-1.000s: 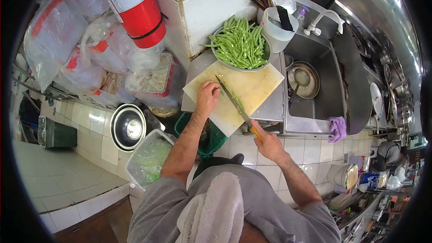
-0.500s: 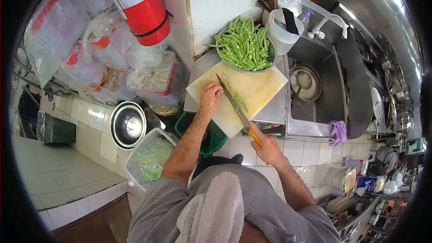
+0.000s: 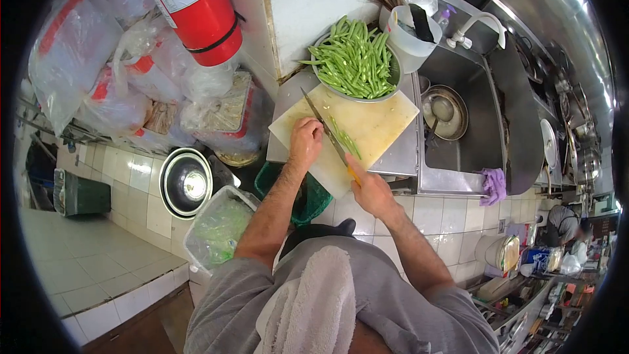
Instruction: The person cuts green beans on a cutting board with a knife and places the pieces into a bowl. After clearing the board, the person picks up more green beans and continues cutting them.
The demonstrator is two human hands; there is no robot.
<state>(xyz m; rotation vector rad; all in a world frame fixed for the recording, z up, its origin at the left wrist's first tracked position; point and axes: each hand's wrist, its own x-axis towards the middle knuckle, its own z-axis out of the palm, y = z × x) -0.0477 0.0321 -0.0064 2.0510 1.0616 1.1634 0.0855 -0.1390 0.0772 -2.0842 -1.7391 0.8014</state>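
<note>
the counter (image 3: 396,159) below the left hand (image 3: 306,141) bears a cutting board (image 3: 386,118), one corner overhanging; hard pressure could tip it. a bowl (image 3: 377,99) of green beans (image 3: 354,56) sits beyond both hands. the right hand (image 3: 372,193) clamps a knife (image 3: 328,128) just beside the left's curled fingers, their grip impossible to tell; a slip could cut them. slivers (image 3: 344,136) lie across the blade.

the metal counter (image 3: 401,155) carries a cutting board (image 3: 375,121) and a bowl (image 3: 359,99).

Over there the person (image 3: 400,288) wears the one camera on the head; it faces forward and steeply down, the towel (image 3: 308,308) closest, the cutting board (image 3: 380,121) farther out, the sink (image 3: 462,162) within its wide, dark-rimmed view.
</note>
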